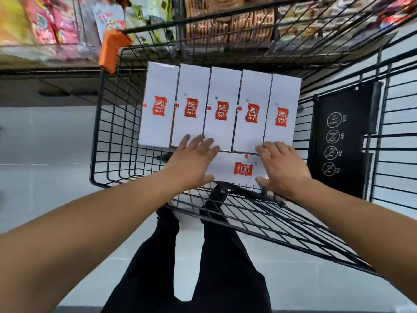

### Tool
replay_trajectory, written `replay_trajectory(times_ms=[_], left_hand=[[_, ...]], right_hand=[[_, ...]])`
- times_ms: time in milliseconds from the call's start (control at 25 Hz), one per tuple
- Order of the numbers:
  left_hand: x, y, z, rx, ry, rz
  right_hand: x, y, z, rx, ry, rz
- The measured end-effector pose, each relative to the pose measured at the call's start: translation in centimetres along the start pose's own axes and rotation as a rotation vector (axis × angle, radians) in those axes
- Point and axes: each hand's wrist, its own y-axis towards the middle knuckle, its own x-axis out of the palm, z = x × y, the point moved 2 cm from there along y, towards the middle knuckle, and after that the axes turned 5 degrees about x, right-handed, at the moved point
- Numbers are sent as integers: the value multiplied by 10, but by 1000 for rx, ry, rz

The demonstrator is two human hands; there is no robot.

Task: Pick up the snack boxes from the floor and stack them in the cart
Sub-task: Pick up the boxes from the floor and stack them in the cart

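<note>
Snack box (239, 169) between both hands' fingers (198, 143), seemingly gripped, inside cart (97, 132).

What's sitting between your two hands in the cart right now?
In the head view, one white snack box lies crosswise between the left hand and right hand, which grip its ends, just in front of the row of five boxes.

Both ends of the crosswise box (240, 169) are covered by the left hand (191, 161) and right hand (282, 168). The shelf goods (52, 26) behind the cart (99, 123) are blurred and cut off at the top edge. The small print under the red logos cannot be read.
</note>
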Motion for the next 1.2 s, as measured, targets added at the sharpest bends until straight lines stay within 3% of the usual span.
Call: replay_trajectory(times_ms=[160, 360, 600, 840, 1200], left_hand=[[-45, -79, -39, -205, -237, 226], [-43, -239, -111, -536, -470, 494], [45, -487, -203, -961, -613, 709], [146, -696, -243, -1299, -786, 871], [272, -908, -319, -1791, -948, 1031]], right_hand=[[-83, 7, -82, -77, 117, 100], [-165, 4, -256, -307, 30, 203], [-196, -26, -535, -593, -137, 244], [-194, -73, -765, -784, -206, 218], [-189, -63, -1042, -1040, -181, 99]])
